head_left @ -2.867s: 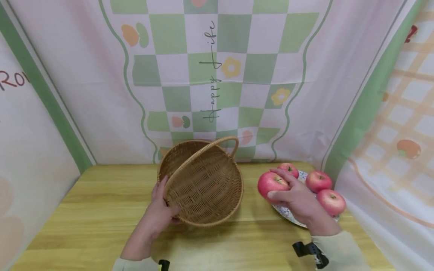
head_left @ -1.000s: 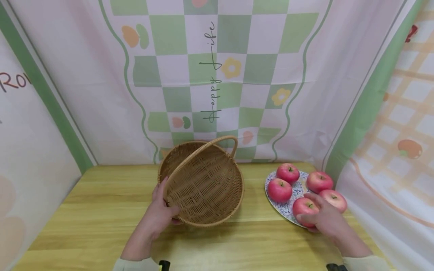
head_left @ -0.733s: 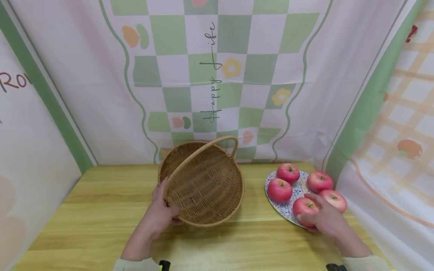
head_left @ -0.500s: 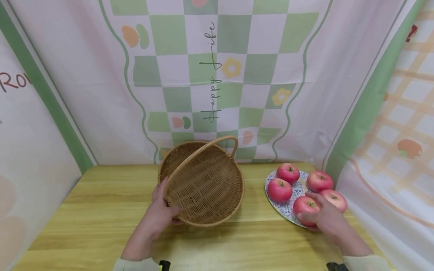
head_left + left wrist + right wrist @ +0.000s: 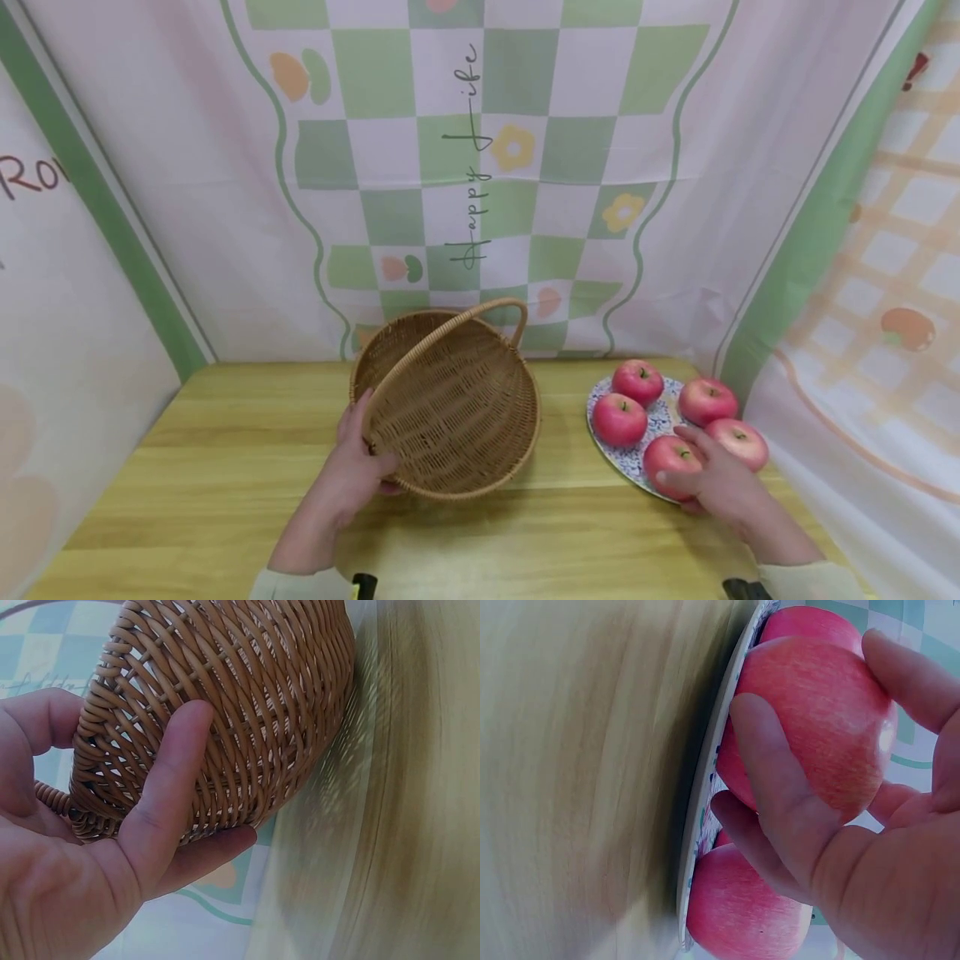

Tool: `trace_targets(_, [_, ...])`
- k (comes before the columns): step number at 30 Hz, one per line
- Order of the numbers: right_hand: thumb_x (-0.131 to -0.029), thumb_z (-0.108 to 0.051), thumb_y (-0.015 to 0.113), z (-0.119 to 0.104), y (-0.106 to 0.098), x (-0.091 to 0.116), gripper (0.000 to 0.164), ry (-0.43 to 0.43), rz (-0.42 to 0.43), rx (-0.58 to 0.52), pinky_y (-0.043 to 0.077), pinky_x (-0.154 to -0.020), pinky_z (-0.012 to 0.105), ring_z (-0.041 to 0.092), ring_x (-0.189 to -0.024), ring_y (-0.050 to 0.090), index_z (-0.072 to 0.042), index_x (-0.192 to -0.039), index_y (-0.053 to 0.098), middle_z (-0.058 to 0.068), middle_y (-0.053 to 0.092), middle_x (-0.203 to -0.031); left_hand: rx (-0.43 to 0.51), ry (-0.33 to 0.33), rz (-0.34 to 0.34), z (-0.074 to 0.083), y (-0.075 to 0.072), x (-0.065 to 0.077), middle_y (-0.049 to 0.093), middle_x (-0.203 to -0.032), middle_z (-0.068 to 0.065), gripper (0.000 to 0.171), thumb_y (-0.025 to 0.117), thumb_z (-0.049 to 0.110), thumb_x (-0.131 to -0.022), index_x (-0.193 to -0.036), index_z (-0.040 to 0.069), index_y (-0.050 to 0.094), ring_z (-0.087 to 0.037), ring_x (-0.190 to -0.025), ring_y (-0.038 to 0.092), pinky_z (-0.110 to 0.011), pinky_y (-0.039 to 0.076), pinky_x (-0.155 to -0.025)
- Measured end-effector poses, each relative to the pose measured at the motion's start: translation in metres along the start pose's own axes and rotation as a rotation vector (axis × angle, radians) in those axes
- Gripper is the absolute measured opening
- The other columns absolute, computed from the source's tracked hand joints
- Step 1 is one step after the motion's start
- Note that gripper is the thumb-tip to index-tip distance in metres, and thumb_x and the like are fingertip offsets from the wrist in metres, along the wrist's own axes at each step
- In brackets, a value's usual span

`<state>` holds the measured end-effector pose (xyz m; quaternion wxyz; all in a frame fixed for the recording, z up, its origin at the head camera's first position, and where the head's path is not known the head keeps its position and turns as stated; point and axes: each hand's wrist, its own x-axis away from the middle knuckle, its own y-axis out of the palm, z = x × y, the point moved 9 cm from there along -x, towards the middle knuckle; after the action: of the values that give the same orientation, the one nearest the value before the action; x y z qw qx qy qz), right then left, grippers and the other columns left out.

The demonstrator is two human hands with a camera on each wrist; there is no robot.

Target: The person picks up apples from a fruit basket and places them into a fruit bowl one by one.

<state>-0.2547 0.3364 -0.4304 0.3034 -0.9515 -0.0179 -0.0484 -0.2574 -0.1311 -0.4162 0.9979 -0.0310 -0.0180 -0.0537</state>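
A round wicker basket (image 5: 450,417) with an arched handle (image 5: 435,337) stands at the middle of the table, tilted toward me. My left hand (image 5: 356,467) grips its left rim beside the handle's foot; the left wrist view shows fingers of the left hand (image 5: 97,847) against the woven wall. To the right, a blue-patterned plate (image 5: 660,412) bears several red apples. My right hand (image 5: 723,483) holds the front apple (image 5: 670,462) with thumb and fingers curled around it. In the right wrist view this apple (image 5: 810,720) sits at the plate's rim, close to other apples.
Around the front apple lie a left apple (image 5: 619,419), a back apple (image 5: 637,382) and two right-hand ones. The wooden table (image 5: 225,467) ends at a patterned cloth backdrop (image 5: 442,167). A checked cloth (image 5: 892,275) hangs close at the right.
My right hand has let go of the left apple, which is back on the plate, and moved to the front one. That apple has just shifted slightly left. My left hand stays on the basket.
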Motion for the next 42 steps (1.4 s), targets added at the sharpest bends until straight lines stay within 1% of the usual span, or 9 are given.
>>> trace_targets(5, [-0.085,-0.023,0.080,-0.006,-0.004,-0.001,0.092,-0.051,0.029,0.120,0.056,-0.076,0.033,0.042,-0.114,0.046,0.006,-0.152,0.024,0.039,0.037,-0.140,0.007,0.002,-0.001,0.002,0.000,0.000,-0.024,-0.160,-0.009,0.100,0.056,-0.012,-0.089,-0.161,0.030,0.001,-0.046,-0.102,0.062,-0.047,0.060,-0.065])
trace_targets(9, [-0.083,-0.028,0.081,-0.019,-0.003,0.000,0.093,-0.131,0.051,0.248,0.050,-0.088,0.049,0.044,-0.115,0.047,0.010,-0.149,0.028,0.038,0.041,-0.139,0.050,0.000,0.001,0.003,-0.006,0.004,0.000,-0.158,-0.020,0.098,0.058,-0.010,-0.088,-0.160,0.028,0.004,-0.046,-0.102,0.061,-0.048,0.060,-0.065])
trace_targets(12, [-0.082,-0.029,0.081,-0.028,-0.003,0.002,0.095,-0.164,0.055,0.286,0.041,-0.095,0.062,0.049,-0.121,0.043,0.012,-0.149,0.028,0.040,0.036,-0.141,0.101,-0.020,0.016,0.001,-0.015,0.005,0.018,-0.150,-0.028,0.100,0.059,-0.009,-0.086,-0.160,0.025,0.002,-0.049,-0.106,0.059,-0.051,0.059,-0.067])
trace_targets(17, [-0.084,-0.027,0.080,-0.041,-0.010,0.008,0.091,-0.197,0.099,0.350,0.032,-0.097,0.072,0.058,-0.127,0.031,0.013,-0.148,0.028,0.042,0.029,-0.143,0.167,-0.077,0.022,-0.003,-0.031,0.006,0.032,-0.145,-0.034,0.102,0.054,-0.010,-0.084,-0.161,0.021,-0.004,-0.050,-0.111,0.056,-0.054,0.059,-0.072])
trace_targets(22, [-0.087,-0.026,0.076,-0.057,-0.018,0.012,0.087,-0.246,0.148,0.395,0.029,-0.097,0.075,0.062,-0.126,0.029,0.012,-0.149,0.028,0.044,0.030,-0.142,0.164,-0.123,0.035,-0.006,-0.053,0.011,0.032,-0.142,-0.035,0.102,0.052,-0.010,-0.082,-0.160,0.017,-0.009,-0.049,-0.111,0.057,-0.053,0.059,-0.074])
trace_targets(26, [-0.088,-0.029,0.075,-0.066,-0.021,0.012,0.086,-0.236,0.161,0.411,0.028,-0.096,0.077,0.064,-0.123,0.029,0.015,-0.147,0.029,0.047,0.027,-0.138,0.125,-0.127,0.048,-0.004,-0.073,0.018,0.030,-0.141,-0.037,0.101,0.050,-0.009,-0.084,-0.159,0.015,-0.013,-0.046,-0.108,0.059,-0.052,0.059,-0.075])
trace_targets(32, [-0.090,-0.035,0.072,-0.078,-0.018,0.011,0.084,-0.212,0.151,0.464,0.030,-0.094,0.078,0.064,-0.124,0.029,0.014,-0.146,0.032,0.045,0.024,-0.142,0.074,-0.122,0.079,0.001,-0.097,0.025,0.032,-0.140,-0.036,0.092,0.048,-0.008,-0.087,-0.159,0.011,-0.007,-0.041,-0.101,0.063,-0.050,0.060,-0.073])
trace_targets(37, [-0.090,-0.035,0.071,-0.089,-0.009,0.007,0.084,-0.195,0.148,0.474,0.030,-0.094,0.079,0.063,-0.126,0.028,0.012,-0.147,0.033,0.044,0.019,-0.145,0.053,-0.116,0.104,0.004,-0.106,0.027,0.031,-0.141,-0.037,0.086,0.046,-0.007,-0.090,-0.159,0.008,-0.002,-0.040,-0.102,0.063,-0.049,0.060,-0.074])
trace_targets(42, [-0.091,-0.037,0.069,-0.101,0.004,0.004,0.086,-0.157,0.144,0.480,0.029,-0.097,0.077,0.062,-0.128,0.027,0.008,-0.152,0.028,0.044,0.017,-0.147,0.021,-0.106,0.167,0.006,-0.105,0.031,0.024,-0.144,-0.036,0.081,0.045,-0.005,-0.094,-0.159,0.007,-0.001,-0.042,-0.106,0.060,-0.047,0.060,-0.074])
